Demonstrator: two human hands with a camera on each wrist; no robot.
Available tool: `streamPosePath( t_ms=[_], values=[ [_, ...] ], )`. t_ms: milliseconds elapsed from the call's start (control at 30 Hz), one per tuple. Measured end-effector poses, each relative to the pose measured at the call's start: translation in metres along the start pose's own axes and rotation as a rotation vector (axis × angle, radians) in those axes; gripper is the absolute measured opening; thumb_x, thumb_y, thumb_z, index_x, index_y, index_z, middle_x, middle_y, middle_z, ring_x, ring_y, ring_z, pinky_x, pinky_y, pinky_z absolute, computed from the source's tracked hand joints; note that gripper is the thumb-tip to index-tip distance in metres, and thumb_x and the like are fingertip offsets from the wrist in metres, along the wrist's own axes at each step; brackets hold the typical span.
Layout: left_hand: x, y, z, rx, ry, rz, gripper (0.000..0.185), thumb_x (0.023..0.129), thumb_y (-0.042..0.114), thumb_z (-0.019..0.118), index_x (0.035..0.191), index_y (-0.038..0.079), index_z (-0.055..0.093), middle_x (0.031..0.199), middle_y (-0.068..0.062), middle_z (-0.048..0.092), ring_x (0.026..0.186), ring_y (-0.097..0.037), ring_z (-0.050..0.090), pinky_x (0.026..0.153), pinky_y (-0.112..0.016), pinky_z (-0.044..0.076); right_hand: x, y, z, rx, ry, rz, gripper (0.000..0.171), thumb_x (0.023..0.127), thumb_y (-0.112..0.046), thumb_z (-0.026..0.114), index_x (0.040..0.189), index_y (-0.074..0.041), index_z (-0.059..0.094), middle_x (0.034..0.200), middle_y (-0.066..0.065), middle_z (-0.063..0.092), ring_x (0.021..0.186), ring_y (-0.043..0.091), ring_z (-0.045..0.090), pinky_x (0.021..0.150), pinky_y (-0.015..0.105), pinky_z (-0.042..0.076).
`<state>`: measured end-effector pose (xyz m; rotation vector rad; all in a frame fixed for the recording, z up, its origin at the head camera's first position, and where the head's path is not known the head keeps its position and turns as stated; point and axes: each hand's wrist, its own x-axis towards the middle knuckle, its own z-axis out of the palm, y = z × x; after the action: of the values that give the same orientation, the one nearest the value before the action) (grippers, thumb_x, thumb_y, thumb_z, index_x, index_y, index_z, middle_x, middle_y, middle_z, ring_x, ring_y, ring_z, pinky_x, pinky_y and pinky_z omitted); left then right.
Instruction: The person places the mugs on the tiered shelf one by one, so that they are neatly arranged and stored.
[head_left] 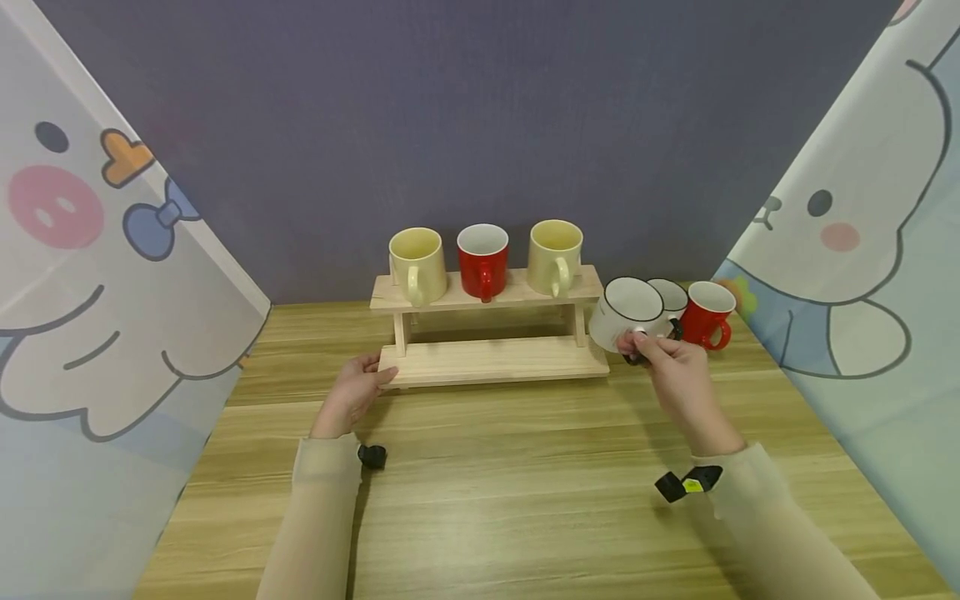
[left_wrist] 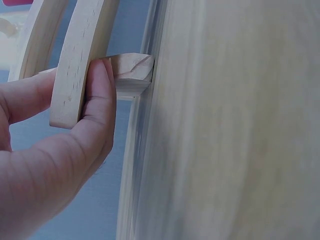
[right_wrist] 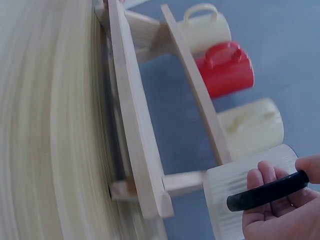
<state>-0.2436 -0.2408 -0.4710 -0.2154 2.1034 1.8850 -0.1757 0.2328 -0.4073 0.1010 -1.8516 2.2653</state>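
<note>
Wooden two-tier shelf rack (head_left: 491, 360) stands at the far middle of the wood-grain table (head_left: 525, 500), against the dark wall. Its upper tier carries three mugs in a row: a cream ceramic mug (head_left: 417, 262) at left, a red ceramic mug (head_left: 483, 259) in the middle, and a second cream mug (head_left: 555, 255) at right. The lower tier carries nothing.

The left hand (head_left: 356, 387) rests at the near left corner of the rack's lower board. The left wrist view shows the thumb (left_wrist: 97, 107) pressed flat against the board's edge, with a finger behind it, so the corner is pinched between them.

The right hand (head_left: 671, 362) holds a white ribbed mug with a black rim and black handle (head_left: 626, 312) just off the right end of the rack, raised and tilted with its mouth toward the camera. The right wrist view shows the fingers (right_wrist: 265, 180) curled round the black handle (right_wrist: 267, 191), with the mug body just beside the rack's right upright.

Two further mugs stand on the table just behind the held one: another white black-rimmed mug (head_left: 671, 296) and, to its right, a small red mug (head_left: 708, 312).

Cartoon-printed cloth panels (head_left: 97, 275) flank the table on both sides.
</note>
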Motion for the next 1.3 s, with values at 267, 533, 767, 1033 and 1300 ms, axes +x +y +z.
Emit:
streamPosePath(
  t_ms=[267,533,767,1033,1300],
  values=[
    [0.002,0.0,0.001,-0.001,0.002,0.007,0.075,0.105,0.014,0.061,0.157,-0.011,0.015,0.154,-0.027,0.03,0.136,-0.035,0.038,0.11,-0.047,0.036,-0.019,0.006,0.023,-0.082,-0.04,0.042,0.038,0.103,-0.008,0.062,0.116,0.028,0.059,0.1,0.012,0.074,0.098,0.018,0.069,0.09,0.027,0.053],
    [0.003,0.0,0.001,-0.022,-0.002,0.005,0.073,0.105,0.012,0.06,0.157,-0.011,0.014,0.152,-0.027,0.031,0.135,-0.035,0.039,0.11,-0.045,0.037,-0.024,0.02,0.047,-0.198,-0.007,0.116,0.034,0.104,-0.01,0.063,0.115,0.022,0.065,0.098,0.012,0.075,0.096,0.015,0.07,0.089,0.026,0.053],
    [0.002,0.001,0.001,-0.023,-0.006,0.005,0.074,0.105,0.012,0.06,0.157,-0.011,0.014,0.153,-0.027,0.031,0.135,-0.035,0.039,0.109,-0.046,0.037,-0.023,0.029,0.062,-0.232,0.028,0.147,0.032,0.102,-0.012,0.066,0.113,0.018,0.069,0.101,0.018,0.074,0.095,0.014,0.07,0.088,0.026,0.053],
    [0.001,-0.001,0.001,0.006,0.004,0.011,0.075,0.105,0.014,0.061,0.157,-0.012,0.013,0.154,-0.027,0.028,0.135,-0.035,0.038,0.109,-0.047,0.037,-0.019,0.035,0.076,-0.218,0.054,0.16,0.028,0.102,-0.007,0.065,0.112,0.018,0.07,0.101,0.018,0.074,0.095,0.014,0.07,0.087,0.025,0.053],
    [0.002,-0.002,0.001,0.01,0.011,0.014,0.072,0.105,0.013,0.06,0.156,-0.013,0.016,0.153,-0.028,0.031,0.133,-0.034,0.04,0.106,-0.046,0.04,-0.014,0.039,0.081,-0.264,0.028,0.165,0.028,0.103,-0.012,0.065,0.112,0.014,0.071,0.106,0.024,0.072,0.105,0.022,0.068,0.093,0.027,0.051]
  ],
)
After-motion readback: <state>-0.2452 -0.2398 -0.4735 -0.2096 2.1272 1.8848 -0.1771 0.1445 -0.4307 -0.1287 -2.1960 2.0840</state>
